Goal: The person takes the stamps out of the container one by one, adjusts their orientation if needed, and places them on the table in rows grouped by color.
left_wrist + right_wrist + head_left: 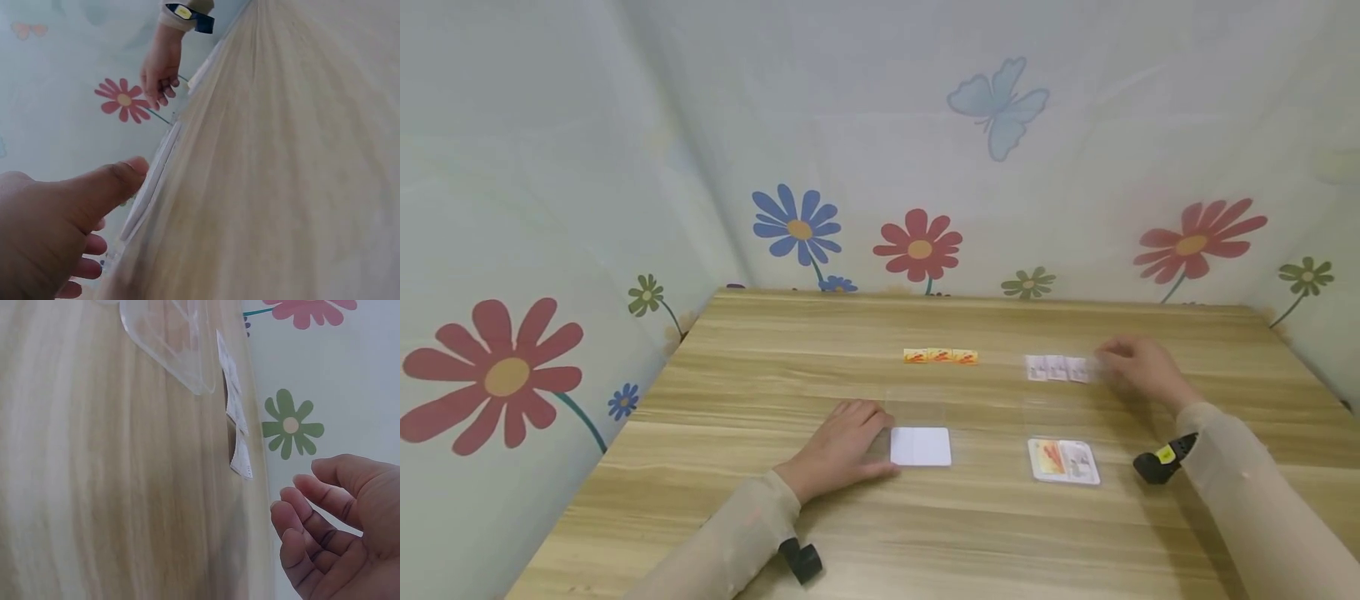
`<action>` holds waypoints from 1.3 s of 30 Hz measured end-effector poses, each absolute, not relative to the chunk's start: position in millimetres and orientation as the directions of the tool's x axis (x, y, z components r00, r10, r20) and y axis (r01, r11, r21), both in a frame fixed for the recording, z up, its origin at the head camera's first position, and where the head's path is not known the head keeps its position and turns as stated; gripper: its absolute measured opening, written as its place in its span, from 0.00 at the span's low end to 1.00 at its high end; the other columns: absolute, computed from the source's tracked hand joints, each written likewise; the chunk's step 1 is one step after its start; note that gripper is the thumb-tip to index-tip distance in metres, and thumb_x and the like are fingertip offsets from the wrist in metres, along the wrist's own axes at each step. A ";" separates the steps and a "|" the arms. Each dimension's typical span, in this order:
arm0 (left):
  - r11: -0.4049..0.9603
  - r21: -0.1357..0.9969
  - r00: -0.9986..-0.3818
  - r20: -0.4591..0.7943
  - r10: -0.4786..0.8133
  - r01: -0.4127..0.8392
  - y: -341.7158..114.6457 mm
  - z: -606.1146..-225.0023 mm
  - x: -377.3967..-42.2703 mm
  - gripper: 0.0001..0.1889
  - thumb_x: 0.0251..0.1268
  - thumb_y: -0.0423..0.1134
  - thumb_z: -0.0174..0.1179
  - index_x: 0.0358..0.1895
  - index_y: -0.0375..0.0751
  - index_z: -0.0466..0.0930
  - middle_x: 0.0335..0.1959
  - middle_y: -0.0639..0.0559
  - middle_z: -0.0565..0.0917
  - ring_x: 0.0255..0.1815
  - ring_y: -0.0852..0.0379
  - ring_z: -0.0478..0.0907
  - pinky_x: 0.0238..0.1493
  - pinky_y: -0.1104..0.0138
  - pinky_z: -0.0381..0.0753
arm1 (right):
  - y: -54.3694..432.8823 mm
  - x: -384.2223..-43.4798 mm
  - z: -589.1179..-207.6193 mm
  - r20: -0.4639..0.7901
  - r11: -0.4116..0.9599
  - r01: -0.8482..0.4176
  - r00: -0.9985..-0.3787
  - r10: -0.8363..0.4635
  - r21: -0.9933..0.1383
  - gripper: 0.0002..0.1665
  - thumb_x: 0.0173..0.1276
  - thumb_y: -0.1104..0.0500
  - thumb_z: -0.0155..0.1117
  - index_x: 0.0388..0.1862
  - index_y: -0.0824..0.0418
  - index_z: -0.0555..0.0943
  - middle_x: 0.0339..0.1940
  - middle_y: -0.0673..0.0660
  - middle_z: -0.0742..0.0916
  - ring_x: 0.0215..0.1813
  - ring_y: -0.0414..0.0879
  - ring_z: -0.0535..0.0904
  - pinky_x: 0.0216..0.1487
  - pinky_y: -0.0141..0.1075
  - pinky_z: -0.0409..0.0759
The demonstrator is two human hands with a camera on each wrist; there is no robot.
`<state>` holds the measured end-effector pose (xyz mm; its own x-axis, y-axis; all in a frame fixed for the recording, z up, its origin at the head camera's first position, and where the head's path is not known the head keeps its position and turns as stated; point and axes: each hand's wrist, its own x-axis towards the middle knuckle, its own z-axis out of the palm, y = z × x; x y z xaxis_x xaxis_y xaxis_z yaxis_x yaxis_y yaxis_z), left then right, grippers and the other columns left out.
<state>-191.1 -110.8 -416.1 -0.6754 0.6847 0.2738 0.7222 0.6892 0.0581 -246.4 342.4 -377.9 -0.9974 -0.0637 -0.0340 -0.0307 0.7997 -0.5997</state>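
My left hand (pixel 842 442) rests on the table at the left side of an open clear plastic case with a white base (pixel 921 447). Its thumb (pixel 119 181) lies along the near left corner of that case, with the fingers toward the far side. Raised by the right end of a row of three pale purple stamps (pixel 1057 368), my right hand (pixel 1138 367) has loosely bent fingers and holds nothing. Those stamps curl up a little and show serrated edges in the right wrist view. A second open case (pixel 1063 462) holds an orange and a greyish stamp side by side.
Three orange-yellow stamps (pixel 940 356) lie in a row farther back on the wooden table (pixel 790 350). Transparent lids lie folded back behind both cases; one lid (pixel 169 337) shows in the right wrist view. A flower-printed curtain (pixel 880 125) hangs beyond the table's far edge.
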 end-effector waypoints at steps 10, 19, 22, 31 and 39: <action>0.670 0.007 -0.629 0.352 0.694 0.743 -102.0 -407.8 -186.6 0.30 0.54 0.62 0.64 0.52 0.42 0.77 0.48 0.51 0.79 0.51 0.55 0.73 0.58 0.61 0.73 | 336.9 -228.0 -370.7 -0.006 0.774 -0.035 -0.999 -0.050 -0.632 0.29 0.76 0.48 0.47 0.60 0.71 0.72 0.52 0.74 0.80 0.46 0.57 0.80 0.38 0.39 0.82; 0.680 0.015 -0.625 0.410 0.665 0.733 -93.0 -405.9 -186.0 0.30 0.55 0.60 0.64 0.51 0.40 0.77 0.48 0.49 0.79 0.51 0.53 0.74 0.58 0.60 0.73 | 327.9 -209.2 -369.2 0.057 0.766 -0.078 -0.997 -0.054 -0.638 0.26 0.76 0.48 0.48 0.59 0.67 0.73 0.53 0.69 0.81 0.47 0.55 0.79 0.42 0.37 0.78; 0.682 0.026 -0.625 0.426 0.653 0.731 -90.7 -404.0 -185.7 0.30 0.55 0.60 0.64 0.52 0.40 0.77 0.48 0.49 0.79 0.52 0.53 0.74 0.58 0.60 0.73 | 323.5 -202.9 -368.3 0.069 0.765 -0.082 -0.996 -0.049 -0.639 0.26 0.76 0.48 0.48 0.59 0.67 0.74 0.53 0.69 0.81 0.48 0.57 0.79 0.43 0.40 0.80; 0.657 0.066 -0.606 0.461 0.648 0.751 -80.6 -400.8 -183.5 0.29 0.55 0.58 0.65 0.53 0.40 0.77 0.49 0.50 0.79 0.52 0.53 0.74 0.58 0.60 0.73 | 311.8 -186.6 -369.4 0.164 0.771 -0.171 -0.983 -0.087 -0.613 0.20 0.75 0.54 0.52 0.55 0.66 0.77 0.51 0.68 0.83 0.49 0.58 0.80 0.44 0.41 0.79; 0.648 0.131 -0.629 0.442 0.639 0.750 -66.2 -397.7 -181.4 0.30 0.56 0.59 0.65 0.55 0.41 0.76 0.51 0.50 0.78 0.54 0.53 0.73 0.61 0.59 0.71 | 303.8 -173.2 -365.4 0.223 0.784 -0.233 -0.967 -0.124 -0.576 0.18 0.73 0.54 0.55 0.53 0.66 0.79 0.49 0.67 0.85 0.45 0.49 0.82 0.45 0.38 0.79</action>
<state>-181.4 -66.2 -397.7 -0.6295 0.6394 0.4415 0.7502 0.6481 0.1311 -173.2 303.8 -365.4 -0.9670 -0.1236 0.2226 -0.2328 0.7836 -0.5760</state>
